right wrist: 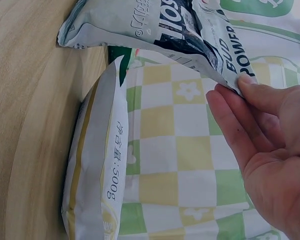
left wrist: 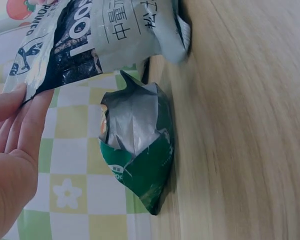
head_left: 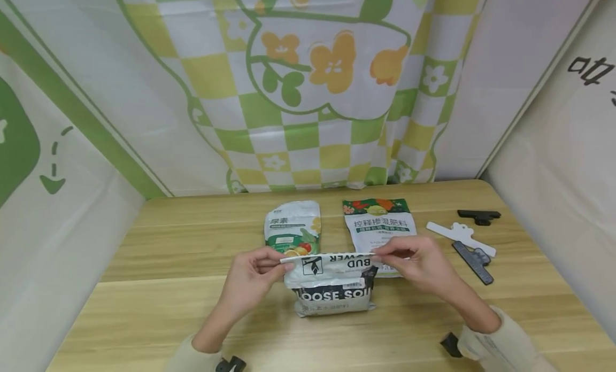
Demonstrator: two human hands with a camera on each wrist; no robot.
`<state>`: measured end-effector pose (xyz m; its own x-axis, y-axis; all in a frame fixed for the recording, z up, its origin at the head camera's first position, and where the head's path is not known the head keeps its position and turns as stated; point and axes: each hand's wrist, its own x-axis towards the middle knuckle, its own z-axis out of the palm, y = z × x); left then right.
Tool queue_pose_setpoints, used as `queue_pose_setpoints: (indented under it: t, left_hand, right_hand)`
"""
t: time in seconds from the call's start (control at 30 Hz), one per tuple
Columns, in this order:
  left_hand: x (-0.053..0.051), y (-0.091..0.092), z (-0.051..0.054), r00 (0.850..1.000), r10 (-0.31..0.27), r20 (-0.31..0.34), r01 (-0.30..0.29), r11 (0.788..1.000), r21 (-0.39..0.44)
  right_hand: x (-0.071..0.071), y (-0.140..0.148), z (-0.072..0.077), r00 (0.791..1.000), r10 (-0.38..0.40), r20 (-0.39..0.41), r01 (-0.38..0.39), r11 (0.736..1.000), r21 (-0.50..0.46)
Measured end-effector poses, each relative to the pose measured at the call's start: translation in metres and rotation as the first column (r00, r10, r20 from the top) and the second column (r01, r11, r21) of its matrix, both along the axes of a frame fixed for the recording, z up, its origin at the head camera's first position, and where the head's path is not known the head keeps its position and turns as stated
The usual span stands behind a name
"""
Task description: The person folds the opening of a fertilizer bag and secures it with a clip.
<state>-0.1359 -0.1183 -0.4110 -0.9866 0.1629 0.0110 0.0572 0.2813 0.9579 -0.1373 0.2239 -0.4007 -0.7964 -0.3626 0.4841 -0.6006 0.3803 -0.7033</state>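
Observation:
A white and black "LOOSE SOIL" bag (head_left: pixel 332 300) stands at the front middle of the table, its top strip folded toward me with the printing upside down. My left hand (head_left: pixel 247 281) pinches the left end of the fold between thumb and fingers. At the other end, my right hand (head_left: pixel 421 262) pinches the fold the same way. Behind the bag on the left lies a white and green pouch (head_left: pixel 292 222). In the left wrist view a green pouch (left wrist: pixel 145 165) has an open mouth with silvery lining. Another white pouch (head_left: pixel 380 227) with a green top lies behind on the right.
On the right of the wooden table (head_left: pixel 168 297) lie a black clip (head_left: pixel 478 216), a white clip (head_left: pixel 459 235) and a dark grey clip (head_left: pixel 474 261). A checkered curtain (head_left: pixel 308 142) hangs along the back edge. Fabric walls stand on both sides.

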Motion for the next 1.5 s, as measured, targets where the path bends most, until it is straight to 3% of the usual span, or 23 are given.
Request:
queue_pose_setpoints:
  t: [0.33,0.6,0.87,1.17,1.5]
  left_hand:
    - [-0.002,0.000,-0.002,0.988,0.068,0.136,-0.086,0.988,0.131]
    - [-0.003,-0.002,-0.002,0.978,0.068,0.198,-0.109,0.974,0.200]
    - [-0.011,-0.002,0.002,0.968,0.111,0.227,-0.158,0.967,0.199]
    - [-0.011,-0.002,-0.004,0.965,0.117,0.235,-0.169,0.961,0.217]
    - [-0.010,-0.001,-0.006,0.965,0.112,0.235,-0.166,0.961,0.223]
  right_hand:
    - [0.001,-0.002,0.004,0.997,-0.054,0.060,0.053,0.998,0.023]
    - [-0.001,-0.004,0.006,0.986,-0.091,0.139,0.085,0.995,0.050]
    - [-0.006,-0.005,0.002,0.980,-0.105,0.170,0.095,0.993,0.066]
    - [-0.006,-0.004,0.003,0.951,-0.139,0.276,0.115,0.988,0.100]
    - [-0.005,0.002,0.003,0.953,-0.129,0.275,0.109,0.990,0.085]
